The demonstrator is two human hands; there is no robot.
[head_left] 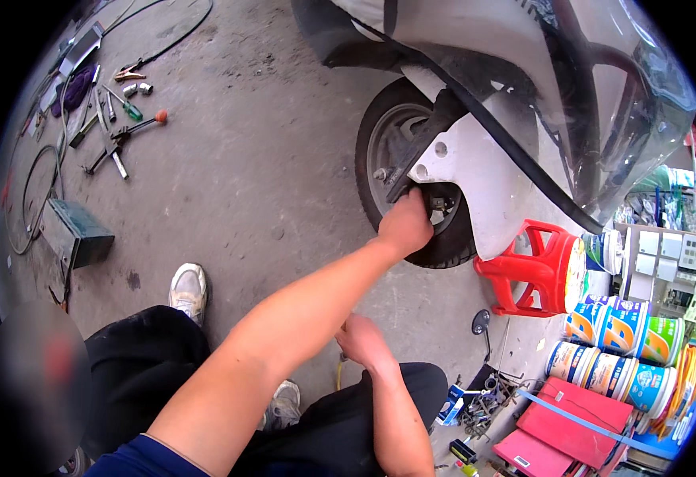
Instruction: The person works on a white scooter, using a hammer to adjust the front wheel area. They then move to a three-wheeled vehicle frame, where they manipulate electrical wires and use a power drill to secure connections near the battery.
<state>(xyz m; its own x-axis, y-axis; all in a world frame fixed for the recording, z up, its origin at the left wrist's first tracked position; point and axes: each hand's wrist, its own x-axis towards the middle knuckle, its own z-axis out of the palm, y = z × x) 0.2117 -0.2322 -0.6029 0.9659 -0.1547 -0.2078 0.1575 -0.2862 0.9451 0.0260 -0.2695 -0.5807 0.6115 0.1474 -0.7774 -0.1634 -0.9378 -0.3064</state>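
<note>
My left hand (404, 222) reaches to the front wheel (372, 143) of a vehicle, curled at the black fork part (404, 171) beside a white bracket panel (463, 159) with holes; its fingertips are partly hidden. Lower down, my right hand (360, 342) is closed near my right knee, partly behind my left forearm. A thin yellow item (340, 370), possibly a hose, hangs below it; what the fingers grip is unclear. A clear plastic body cover (618, 135) and black trim overhang the wheel.
Tools (129, 111), cables and a dark green metal box (81, 230) lie on the floor at left. A red stool (523, 270) stands right of the wheel, beside stacked buckets (618, 334), pink flat boxes (571, 417) and loose hardware (483, 409). My shoes (189, 290) are below.
</note>
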